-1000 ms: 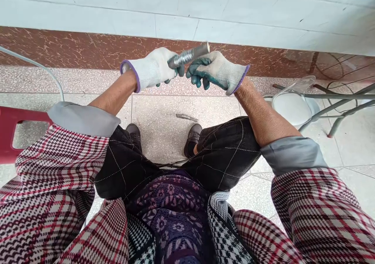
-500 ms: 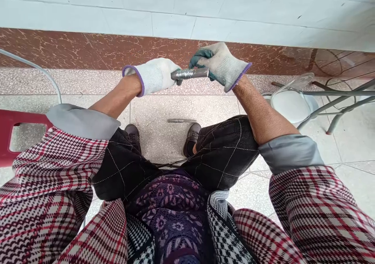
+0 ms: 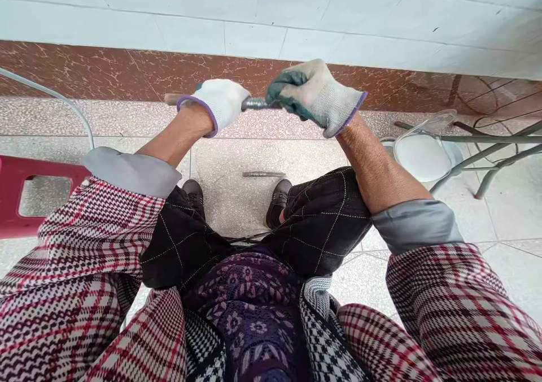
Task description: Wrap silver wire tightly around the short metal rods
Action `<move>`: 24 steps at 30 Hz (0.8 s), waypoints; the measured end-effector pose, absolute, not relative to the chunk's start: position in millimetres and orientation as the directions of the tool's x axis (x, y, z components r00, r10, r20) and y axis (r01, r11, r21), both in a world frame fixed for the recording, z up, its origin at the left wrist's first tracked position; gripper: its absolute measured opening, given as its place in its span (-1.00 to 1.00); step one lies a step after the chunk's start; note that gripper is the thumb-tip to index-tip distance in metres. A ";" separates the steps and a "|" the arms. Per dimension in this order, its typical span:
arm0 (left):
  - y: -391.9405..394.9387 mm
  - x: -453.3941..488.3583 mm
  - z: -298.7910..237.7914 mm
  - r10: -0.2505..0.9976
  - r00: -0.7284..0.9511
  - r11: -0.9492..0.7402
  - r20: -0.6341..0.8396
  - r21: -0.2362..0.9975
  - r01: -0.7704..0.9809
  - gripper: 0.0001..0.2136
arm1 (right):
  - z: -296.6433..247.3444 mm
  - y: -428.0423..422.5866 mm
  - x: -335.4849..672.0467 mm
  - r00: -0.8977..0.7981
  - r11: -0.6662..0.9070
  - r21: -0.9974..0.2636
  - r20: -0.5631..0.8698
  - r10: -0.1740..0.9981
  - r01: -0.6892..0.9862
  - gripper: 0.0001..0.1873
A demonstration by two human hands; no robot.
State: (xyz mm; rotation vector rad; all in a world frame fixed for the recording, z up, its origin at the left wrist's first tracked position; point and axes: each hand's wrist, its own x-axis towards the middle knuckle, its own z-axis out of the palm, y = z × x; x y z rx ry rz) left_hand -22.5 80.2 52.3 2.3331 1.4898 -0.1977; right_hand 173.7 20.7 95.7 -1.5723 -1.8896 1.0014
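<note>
A grey rod wound with silvery wire (image 3: 254,103) is held level in front of me, close to the wall's base. My left hand (image 3: 222,105), in a white knit glove, is wrapped round the rod. A brownish end (image 3: 171,99) sticks out beyond the purple cuff. Over the rod's right part, my right hand (image 3: 302,94), in a glove with a green coated palm, has its fingers bent together at the wire winding. Those fingers hide most of that end. On the floor between my shoes lies a thin silvery strip or rod (image 3: 265,174).
Ahead rises a wall with white tiles (image 3: 190,29) above a brown marbled band. At left stand a red plastic stool (image 3: 51,170) and a pale hose (image 3: 63,99). On the right are metal legs (image 3: 495,176) and a white round object (image 3: 423,156).
My right hand's fingers have come down and left over the rod's right end, which showed before. My left hand has turned, and the rod's brownish left end now shows.
</note>
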 end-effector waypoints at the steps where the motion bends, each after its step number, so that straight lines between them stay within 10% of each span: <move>1: 75.7 -20.6 53.5 0.813 0.497 -0.448 -0.303 0.221 0.866 -0.66 | 93.5 24.6 178.3 -0.188 0.067 -0.756 -0.075 0.979 0.651 -0.90; 4: 61.9 -15.4 59.1 0.739 0.640 -0.580 -0.211 0.287 0.763 -0.67 | 82.4 35.0 191.9 -0.196 0.064 -0.731 -0.098 0.976 0.680 -0.86; 12: 65.3 -19.2 59.5 0.879 0.458 -0.243 -0.134 0.699 0.672 -0.68 | 67.2 31.6 185.8 -0.264 -0.027 -0.733 -0.279 0.923 0.680 -0.89; 19: 86.3 -21.4 41.2 0.858 0.470 -0.440 -0.208 0.175 0.881 -0.69 | 84.6 27.1 174.2 -0.289 0.031 -0.731 -0.230 0.929 0.681 -0.88; 24: 75.4 -19.6 40.3 0.740 0.632 -0.578 -0.230 0.263 0.773 -0.72 | 82.0 31.4 197.8 -0.233 0.053 -0.723 -0.152 0.960 0.689 -0.86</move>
